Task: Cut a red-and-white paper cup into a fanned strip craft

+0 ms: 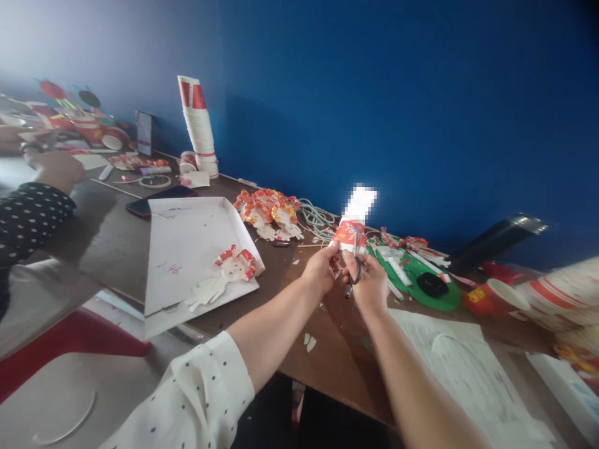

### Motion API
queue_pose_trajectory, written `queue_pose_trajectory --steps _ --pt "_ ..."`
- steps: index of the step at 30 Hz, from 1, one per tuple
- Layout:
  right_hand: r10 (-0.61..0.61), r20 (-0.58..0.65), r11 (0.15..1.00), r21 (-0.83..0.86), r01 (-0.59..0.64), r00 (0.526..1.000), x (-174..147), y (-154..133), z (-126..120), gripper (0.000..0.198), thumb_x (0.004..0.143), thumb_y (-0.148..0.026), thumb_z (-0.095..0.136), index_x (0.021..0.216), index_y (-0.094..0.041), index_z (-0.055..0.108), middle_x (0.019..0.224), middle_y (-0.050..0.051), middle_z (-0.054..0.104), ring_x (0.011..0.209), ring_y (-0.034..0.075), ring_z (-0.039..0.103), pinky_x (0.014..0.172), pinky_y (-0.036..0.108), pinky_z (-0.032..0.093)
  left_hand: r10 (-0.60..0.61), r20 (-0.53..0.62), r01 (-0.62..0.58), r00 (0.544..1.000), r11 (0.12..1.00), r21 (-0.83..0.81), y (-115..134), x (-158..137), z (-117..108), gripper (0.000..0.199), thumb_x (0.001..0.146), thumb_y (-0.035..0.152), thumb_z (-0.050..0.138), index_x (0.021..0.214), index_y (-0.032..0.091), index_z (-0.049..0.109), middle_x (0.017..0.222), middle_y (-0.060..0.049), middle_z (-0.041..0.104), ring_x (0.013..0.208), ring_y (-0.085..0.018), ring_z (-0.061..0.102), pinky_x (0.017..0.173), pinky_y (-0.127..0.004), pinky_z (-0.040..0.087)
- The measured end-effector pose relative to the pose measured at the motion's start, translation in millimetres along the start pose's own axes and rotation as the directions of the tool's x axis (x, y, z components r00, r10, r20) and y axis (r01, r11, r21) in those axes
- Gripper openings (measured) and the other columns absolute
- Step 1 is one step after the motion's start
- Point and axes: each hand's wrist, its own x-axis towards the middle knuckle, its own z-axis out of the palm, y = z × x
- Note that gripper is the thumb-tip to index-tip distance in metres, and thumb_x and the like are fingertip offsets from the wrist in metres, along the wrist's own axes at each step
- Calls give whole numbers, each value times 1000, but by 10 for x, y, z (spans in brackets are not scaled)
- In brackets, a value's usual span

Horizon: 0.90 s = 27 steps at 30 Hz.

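Over a brown table (pixel 327 368), right of a shallow white box (pixel 182 249): holding a red-and-white paper piece (pixel 347 233) and scissors (pixel 359 269).
Inside the box, near its right wall, a paper figure (pixel 233 269) with curly red hair. Beyond the box, a tall stack of paper cups (pixel 199 134); far to the box's right, a red cup (pixel 489 298) tipped on its side, contents too unclear to tell; nearer, a green disc (pixel 450 300) bearing a black round piece (pixel 432 284). Right of the box, pinching the paper piece's lower edge in the nearly closed left hand (pixel 321 268), with paper rising just beyond the fingertips. Curling the right hand (pixel 369 280) around the black scissor handles, blades upright; touching paper or apart, cannot tell.
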Motion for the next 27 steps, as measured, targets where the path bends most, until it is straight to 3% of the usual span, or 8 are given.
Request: queue_pose_trajectory --steps 18,27 --pt "-8 -12 998 -62 7 1000 63 54 -78 39 66 -53 76 73 -18 58 49 -4 58 40 10 50 41 23 40 -48 -44 47 998 999 -24 24 -4 13 19 80 22 69 72 15 53 53 4 50 41 -6 44 44 -19 37" --pt "38 35 998 50 -39 999 61 90 -69 41 66 -54 76 70 -20 54 49 -6 58 37 8 49 40 19 38 46 -75 -43 996 998 41 13 -1 11 19 83 20 63 67 14 54 49 3 48 40 -5 39 40 -19 31"
